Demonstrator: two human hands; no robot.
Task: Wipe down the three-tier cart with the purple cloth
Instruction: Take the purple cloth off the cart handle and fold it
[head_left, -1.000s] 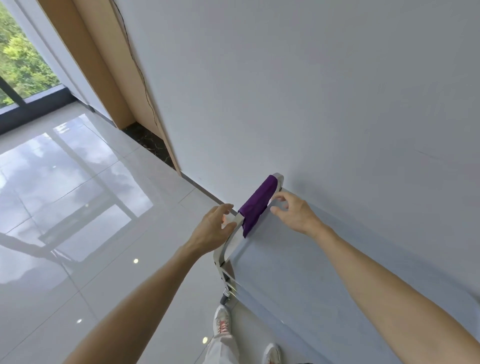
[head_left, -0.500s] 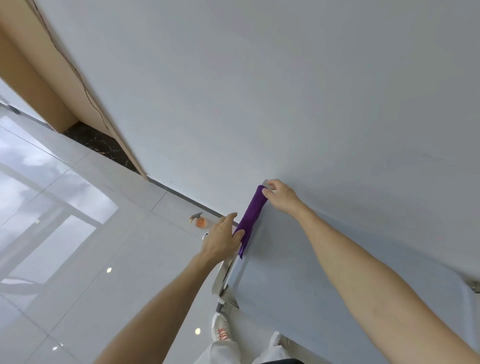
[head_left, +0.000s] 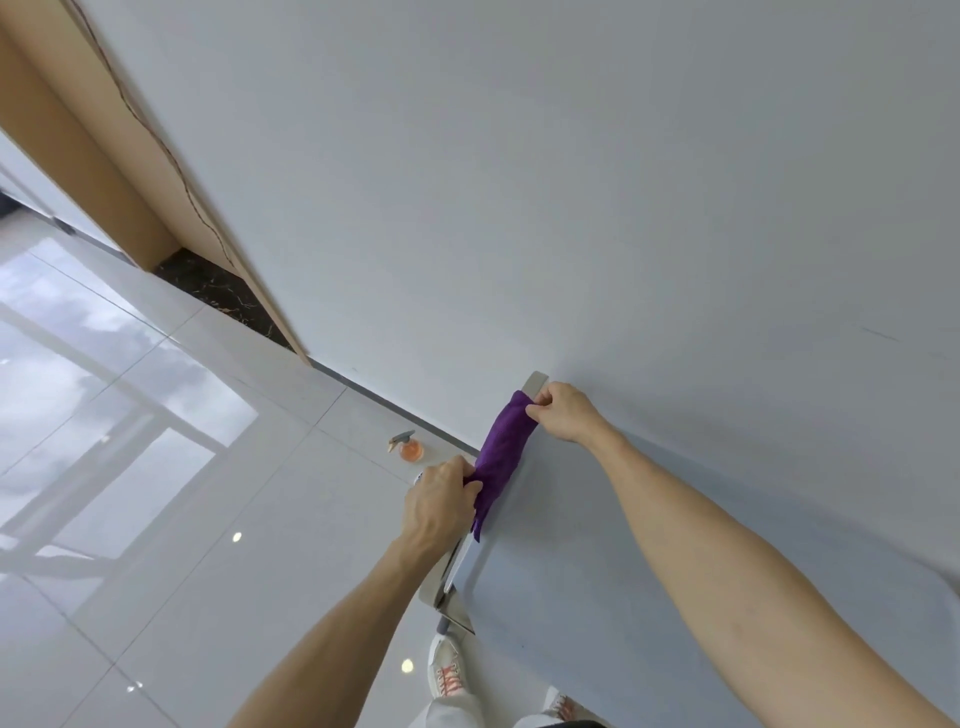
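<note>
Both hands' grip stays clamped on purple cloth (head_left: 500, 457) wrapped over white cart handle (head_left: 535, 383); left hand (head_left: 441, 506) now clenched tighter; right hand (head_left: 563, 413) pinching.

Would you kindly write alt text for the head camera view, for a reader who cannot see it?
Two bare hands hold a purple cloth wrapped around the pale handle bar of a grey cart top: the left hand grips its near end, the right hand pinches its far end. An orange spray bottle stands on the glossy tiled floor beside a white wall.

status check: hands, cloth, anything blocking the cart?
Left hand and right hand each grip an end of the purple cloth. Cloth draped over cart handle. Spray bottle on floor, clear.
</note>
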